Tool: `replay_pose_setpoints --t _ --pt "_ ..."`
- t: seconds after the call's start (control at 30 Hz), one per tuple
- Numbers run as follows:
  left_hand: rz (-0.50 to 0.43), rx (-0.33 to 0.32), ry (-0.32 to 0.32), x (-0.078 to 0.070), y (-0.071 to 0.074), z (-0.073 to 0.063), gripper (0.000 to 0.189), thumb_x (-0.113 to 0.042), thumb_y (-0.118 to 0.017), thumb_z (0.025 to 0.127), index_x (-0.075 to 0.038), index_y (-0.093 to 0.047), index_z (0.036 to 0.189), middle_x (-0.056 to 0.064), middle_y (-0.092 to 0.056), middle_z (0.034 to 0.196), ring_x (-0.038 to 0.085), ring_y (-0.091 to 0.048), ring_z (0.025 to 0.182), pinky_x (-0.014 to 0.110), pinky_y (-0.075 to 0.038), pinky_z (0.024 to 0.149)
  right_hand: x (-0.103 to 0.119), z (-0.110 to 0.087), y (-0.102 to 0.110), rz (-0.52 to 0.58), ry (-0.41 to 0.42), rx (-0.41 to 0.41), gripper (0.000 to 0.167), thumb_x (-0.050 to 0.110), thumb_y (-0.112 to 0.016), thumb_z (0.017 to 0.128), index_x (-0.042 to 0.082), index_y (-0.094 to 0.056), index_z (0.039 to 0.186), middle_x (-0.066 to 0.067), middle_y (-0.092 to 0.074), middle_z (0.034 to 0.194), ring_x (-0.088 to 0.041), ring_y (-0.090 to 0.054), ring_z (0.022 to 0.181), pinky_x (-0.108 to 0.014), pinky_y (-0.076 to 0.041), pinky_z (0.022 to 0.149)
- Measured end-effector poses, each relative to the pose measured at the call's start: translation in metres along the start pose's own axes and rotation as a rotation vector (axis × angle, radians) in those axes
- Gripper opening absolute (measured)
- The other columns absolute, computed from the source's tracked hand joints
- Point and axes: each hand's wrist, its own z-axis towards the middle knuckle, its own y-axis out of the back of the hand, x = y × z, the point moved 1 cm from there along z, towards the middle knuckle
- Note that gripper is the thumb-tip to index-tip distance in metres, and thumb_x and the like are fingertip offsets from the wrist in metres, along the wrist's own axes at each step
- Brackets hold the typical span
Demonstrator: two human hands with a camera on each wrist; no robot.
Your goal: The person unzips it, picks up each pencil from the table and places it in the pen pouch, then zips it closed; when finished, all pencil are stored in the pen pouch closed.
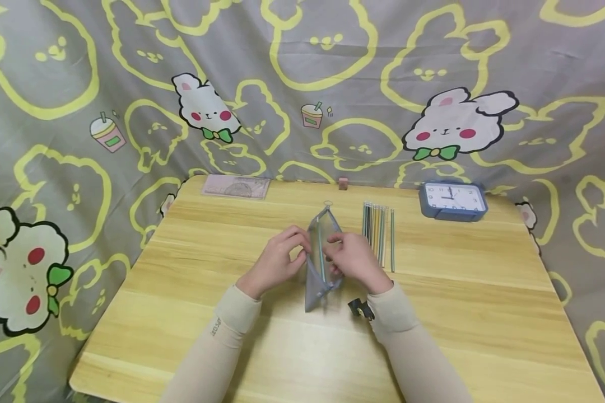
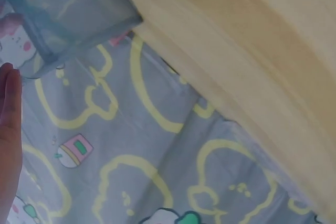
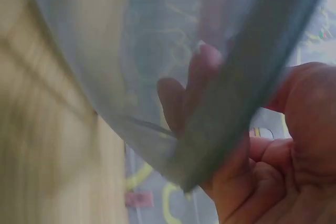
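A grey-blue see-through mesh pouch (image 1: 312, 288) stands gaping over the middle of the table, with a ring at its far end. One slim teal pencil (image 1: 320, 246) shows lengthwise in its opening. My left hand (image 1: 277, 257) pinches the left edge of the pouch, while my right hand (image 1: 355, 258) grips the opposite edge. In the right wrist view, fingertips (image 3: 205, 64) show through the mesh (image 3: 152, 24), and the thumb is on the near side of the dark border. The left wrist view catches only part of the left hand (image 2: 10, 108) below the pouch (image 2: 94, 9).
Several pencils (image 1: 373, 232) lie in a row right of the pouch, one (image 1: 392, 240) slightly apart. A blue clock (image 1: 452, 200) stands at the back right, a flat pinkish printed sheet (image 1: 236, 187) back left. A small pink block (image 1: 343, 183) sits at the far edge, before a patterned curtain (image 1: 292, 157).
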Motion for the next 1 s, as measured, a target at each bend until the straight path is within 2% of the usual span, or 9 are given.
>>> replay_pose_setpoints --t 0.17,0.33,0.43,0.53,0.63,0.73,0.83,0.97,1.0 --pt "-0.028 -0.043 0.007 0.012 -0.010 -0.005 0.021 0.013 -0.070 0.085 -0.008 -0.065 0.088 0.011 -0.070 0.105 0.026 -0.071 0.105 0.037 -0.063 0.094 -0.014 -0.001 0.026 -0.010 0.015 -0.074 0.038 0.023 -0.065 0.103 -0.002 -0.068 0.131 -0.017 -0.079 0.093 -0.025 -0.074 0.063 -0.039 -0.065 0.059" --pt "-0.036 -0.082 0.083 0.022 -0.016 -0.020 0.023 0.013 -0.070 0.084 -0.009 -0.066 0.087 0.009 -0.071 0.106 0.027 -0.071 0.106 0.040 -0.063 0.097 -0.040 -0.004 0.058 -0.116 -0.030 -0.170 0.037 0.032 -0.062 0.105 0.005 -0.071 0.128 -0.015 -0.079 0.095 -0.034 -0.077 0.075 -0.030 -0.053 0.051" --pt "-0.027 -0.107 0.126 0.025 -0.013 -0.031 0.023 0.013 -0.071 0.083 -0.009 -0.067 0.088 0.008 -0.071 0.107 0.027 -0.072 0.105 0.042 -0.063 0.096 -0.057 -0.005 0.075 -0.189 -0.073 -0.217 0.041 0.034 -0.061 0.105 0.003 -0.070 0.130 -0.017 -0.079 0.098 -0.032 -0.077 0.077 -0.030 -0.049 0.053" --pt "-0.020 -0.147 0.132 0.027 -0.004 -0.036 0.025 0.015 -0.071 0.082 -0.009 -0.067 0.088 0.009 -0.071 0.107 0.028 -0.072 0.104 0.044 -0.064 0.095 -0.072 -0.003 0.086 -0.264 -0.091 -0.260 0.044 0.035 -0.058 0.106 0.000 -0.068 0.130 -0.017 -0.080 0.098 -0.027 -0.077 0.077 -0.034 -0.053 0.063" --pt "-0.010 -0.169 0.116 0.029 0.004 -0.034 0.026 0.016 -0.070 0.082 -0.009 -0.066 0.087 0.008 -0.071 0.106 0.029 -0.073 0.104 0.045 -0.064 0.092 -0.082 0.001 0.093 -0.349 -0.093 -0.303 0.045 0.035 -0.057 0.105 -0.001 -0.069 0.128 -0.014 -0.080 0.093 -0.025 -0.076 0.078 -0.042 -0.056 0.074" --pt "-0.010 -0.154 0.099 0.030 0.006 -0.029 0.026 0.016 -0.069 0.083 -0.009 -0.066 0.086 0.007 -0.071 0.106 0.028 -0.073 0.104 0.044 -0.065 0.091 -0.092 0.006 0.096 -0.427 -0.104 -0.346 0.043 0.033 -0.057 0.104 -0.001 -0.069 0.128 -0.012 -0.078 0.090 -0.029 -0.071 0.082 -0.049 -0.055 0.082" --pt "-0.030 -0.141 0.093 0.032 0.004 -0.023 0.025 0.016 -0.069 0.084 -0.009 -0.066 0.086 0.007 -0.071 0.106 0.028 -0.073 0.105 0.043 -0.065 0.092 -0.101 0.013 0.096 -0.477 -0.119 -0.364 0.042 0.030 -0.056 0.104 -0.001 -0.068 0.128 -0.015 -0.077 0.097 -0.036 -0.069 0.089 -0.053 -0.055 0.086" --pt "-0.050 -0.157 0.078 0.032 0.004 -0.014 0.026 0.018 -0.069 0.083 -0.008 -0.066 0.085 0.007 -0.070 0.105 0.028 -0.073 0.104 0.043 -0.065 0.091 -0.106 0.021 0.097 -0.520 -0.125 -0.362 0.039 0.026 -0.057 0.104 -0.003 -0.067 0.128 -0.021 -0.075 0.113 -0.043 -0.069 0.102 -0.058 -0.055 0.092" --pt "-0.052 -0.160 0.071 0.033 0.004 -0.011 0.026 0.018 -0.069 0.083 -0.008 -0.066 0.085 0.007 -0.070 0.105 0.028 -0.073 0.103 0.043 -0.065 0.091 -0.105 0.022 0.098 -0.534 -0.126 -0.363 0.038 0.025 -0.058 0.103 -0.003 -0.067 0.127 -0.022 -0.075 0.113 -0.043 -0.069 0.102 -0.058 -0.056 0.091"
